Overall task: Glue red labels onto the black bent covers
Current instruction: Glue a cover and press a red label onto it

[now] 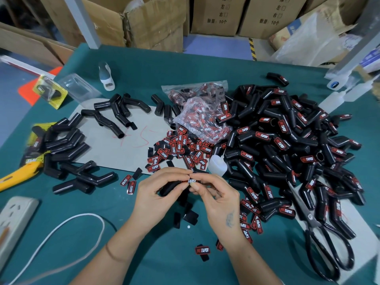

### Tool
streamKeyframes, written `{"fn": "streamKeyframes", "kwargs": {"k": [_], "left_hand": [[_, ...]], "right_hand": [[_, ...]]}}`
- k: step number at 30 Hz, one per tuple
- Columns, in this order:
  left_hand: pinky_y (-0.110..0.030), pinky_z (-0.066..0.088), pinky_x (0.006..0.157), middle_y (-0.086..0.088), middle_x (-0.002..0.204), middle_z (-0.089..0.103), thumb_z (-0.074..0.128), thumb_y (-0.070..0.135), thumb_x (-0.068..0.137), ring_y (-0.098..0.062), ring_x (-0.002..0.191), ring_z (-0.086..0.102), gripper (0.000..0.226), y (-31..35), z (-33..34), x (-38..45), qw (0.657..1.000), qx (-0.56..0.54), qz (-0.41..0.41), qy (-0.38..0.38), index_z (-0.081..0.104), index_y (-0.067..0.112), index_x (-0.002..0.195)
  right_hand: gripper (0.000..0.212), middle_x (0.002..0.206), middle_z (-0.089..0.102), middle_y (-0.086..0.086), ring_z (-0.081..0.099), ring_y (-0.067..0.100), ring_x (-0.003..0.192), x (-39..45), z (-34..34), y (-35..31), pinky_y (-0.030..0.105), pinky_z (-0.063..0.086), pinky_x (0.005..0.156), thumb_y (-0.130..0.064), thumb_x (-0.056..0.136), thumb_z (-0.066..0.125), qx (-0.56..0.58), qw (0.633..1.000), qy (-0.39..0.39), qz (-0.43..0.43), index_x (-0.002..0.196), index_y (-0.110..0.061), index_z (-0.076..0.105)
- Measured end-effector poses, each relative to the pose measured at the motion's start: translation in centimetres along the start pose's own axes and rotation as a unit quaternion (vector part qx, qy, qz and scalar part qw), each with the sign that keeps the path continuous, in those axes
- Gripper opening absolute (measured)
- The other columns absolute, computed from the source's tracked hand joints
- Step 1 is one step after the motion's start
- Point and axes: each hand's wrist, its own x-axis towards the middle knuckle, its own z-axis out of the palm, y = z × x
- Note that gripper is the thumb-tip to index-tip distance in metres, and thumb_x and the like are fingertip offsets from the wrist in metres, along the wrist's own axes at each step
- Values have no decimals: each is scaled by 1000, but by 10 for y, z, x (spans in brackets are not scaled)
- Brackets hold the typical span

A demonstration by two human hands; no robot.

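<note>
Pressing a label (191, 181) onto a cover (171, 187), the 2 hands meet low at the table's (164, 64) centre. The left hand (159, 194) curls round the cover's body from below and behind; the right hand (216, 195) pinches the label against the cover's top face with thumb and forefinger.

The cover looks light, glossy and probably slick, stiff enough to keep its bend, so a wrap round the straight leg below the elbow should steady it best. The label is small, thin and flexible; edge pressure from the fingertips (193, 185) would seat it, and wet glue may let it slide.

Unlabelled covers (70, 145) lie well to the left, the finished pile (287, 140) to the right, loose labels (178, 149) just beyond the hands, beside a glue bottle (217, 164).
</note>
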Motion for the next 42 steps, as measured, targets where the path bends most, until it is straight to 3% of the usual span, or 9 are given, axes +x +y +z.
{"fn": "streamKeyframes", "kwargs": {"k": [12, 20, 26, 30, 37, 42], "left_hand": [[-25, 54, 96, 7, 112, 78, 77, 14, 91, -17, 104, 75, 9, 0, -1, 0, 1000, -21, -20, 7, 76, 17, 99], [-25, 55, 95, 5, 112, 79, 75, 12, 91, -20, 105, 76, 11, 3, 0, 0, 998, -58, -30, 7, 73, 20, 98], [-23, 54, 96, 11, 116, 77, 73, 16, 91, -16, 109, 74, 16, 5, 4, -3, 998, -53, -34, 28, 64, 26, 100], [-21, 52, 97, 12, 116, 76, 75, 16, 90, -14, 108, 73, 12, 5, 3, -2, 998, -39, -25, 38, 69, 25, 97], [-20, 53, 96, 14, 116, 77, 75, 17, 90, -13, 107, 74, 13, 7, 2, -2, 998, -49, -32, 32, 72, 26, 99], [-20, 52, 98, 15, 117, 76, 75, 15, 90, -11, 108, 74, 13, 8, 0, 0, 999, -33, -17, 23, 74, 24, 100]], "right_hand": [[17, 93, 76, 1, 77, 23, 83, -1, 2, -3, 25, 60, 80, -23, 92, 75, 8, 1000, 13, 21, 102, -37, 77], [28, 98, 73, -4, 74, 23, 82, 0, 0, -2, 28, 60, 79, -2, 96, 72, -18, 1000, -3, -12, 108, -26, 80], [29, 97, 74, -1, 75, 24, 85, -1, 1, -3, 29, 60, 80, -3, 96, 72, -13, 1000, 6, -10, 107, -29, 79], [30, 98, 74, -2, 75, 25, 86, -2, 1, -3, 31, 61, 82, -5, 97, 71, -12, 1000, 4, -12, 107, -32, 78], [24, 97, 72, -3, 74, 23, 83, -2, 1, -2, 30, 60, 80, -5, 96, 71, -14, 1000, 5, -8, 107, -24, 80], [27, 97, 72, -3, 74, 24, 83, -3, 2, -4, 29, 60, 81, -7, 97, 71, -8, 1000, 8, -7, 106, -31, 80]]}}
